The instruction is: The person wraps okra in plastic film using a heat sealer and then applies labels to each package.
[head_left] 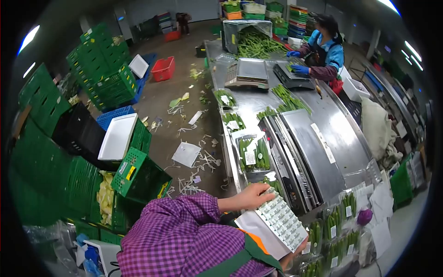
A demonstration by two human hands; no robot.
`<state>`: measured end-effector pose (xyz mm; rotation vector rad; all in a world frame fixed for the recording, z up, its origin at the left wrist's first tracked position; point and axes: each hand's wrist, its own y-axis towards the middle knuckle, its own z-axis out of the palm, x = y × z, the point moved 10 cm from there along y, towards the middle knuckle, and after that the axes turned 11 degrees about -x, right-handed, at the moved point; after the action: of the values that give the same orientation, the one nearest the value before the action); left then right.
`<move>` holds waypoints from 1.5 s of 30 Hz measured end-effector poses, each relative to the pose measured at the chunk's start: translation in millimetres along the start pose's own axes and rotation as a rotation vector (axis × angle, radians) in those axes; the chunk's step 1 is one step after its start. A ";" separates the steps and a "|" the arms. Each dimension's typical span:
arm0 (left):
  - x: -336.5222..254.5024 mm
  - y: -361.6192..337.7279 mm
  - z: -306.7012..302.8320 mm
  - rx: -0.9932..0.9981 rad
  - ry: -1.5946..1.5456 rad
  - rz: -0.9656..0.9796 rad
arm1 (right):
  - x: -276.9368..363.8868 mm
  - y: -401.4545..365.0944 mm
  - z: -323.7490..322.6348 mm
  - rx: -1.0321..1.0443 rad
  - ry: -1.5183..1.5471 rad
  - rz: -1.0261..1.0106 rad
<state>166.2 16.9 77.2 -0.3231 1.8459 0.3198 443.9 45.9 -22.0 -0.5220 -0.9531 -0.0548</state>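
My left hand [253,195] reaches out of a purple checked sleeve and pinches the top edge of a white sheet of small printed labels [280,222]. My right hand [290,258] is mostly hidden under the sheet's lower end, with only fingertips showing, and holds it from below. The sheet hovers over the near end of the steel table [344,143]. Just beyond my left hand lies a wrapped tray of green pods [253,154] with a white label on it.
More wrapped pod trays [233,121] line the table's left edge; labelled packs [339,217] lie at the near right. A wrapping machine [300,157] fills the middle. A co-worker in blue gloves [300,69] works at a scale. Green crates [104,69] and scraps cover the floor on the left.
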 end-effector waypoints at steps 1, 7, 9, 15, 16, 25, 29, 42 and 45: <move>1.9 -2.6 -0.3 0.010 0.006 -0.014 | 1.8 -5.0 3.4 -0.011 -0.007 0.005; -0.6 -14.4 -6.1 0.041 -0.051 -0.054 | 15.6 -30.6 19.9 -0.076 -0.051 -0.005; 6.4 -14.0 -7.1 0.035 -0.078 -0.058 | 19.5 -35.9 22.8 -0.092 -0.063 -0.005; -7.9 -16.9 -17.9 0.028 -0.080 -0.031 | 2.3 5.3 4.0 0.129 -0.032 -0.121; -10.0 -16.8 -18.2 0.032 -0.087 -0.024 | 6.3 4.0 3.1 0.108 -0.063 -0.178; -12.6 -20.0 -4.5 0.086 -0.095 0.006 | 26.7 11.7 -13.4 0.067 -0.049 -0.267; -8.8 -21.5 2.8 0.118 -0.098 -0.006 | 25.2 20.9 -24.4 0.019 -0.125 -0.278; -6.5 -19.7 2.5 0.129 -0.088 -0.021 | 36.4 2.4 -13.2 0.000 -0.189 -0.322; -6.1 -18.4 5.0 0.125 -0.105 -0.012 | 38.9 2.2 -14.3 0.008 -0.210 -0.342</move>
<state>179.3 2.1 80.5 -0.2269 1.7513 0.2086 478.1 48.4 1.1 -0.3567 -1.2412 -0.3084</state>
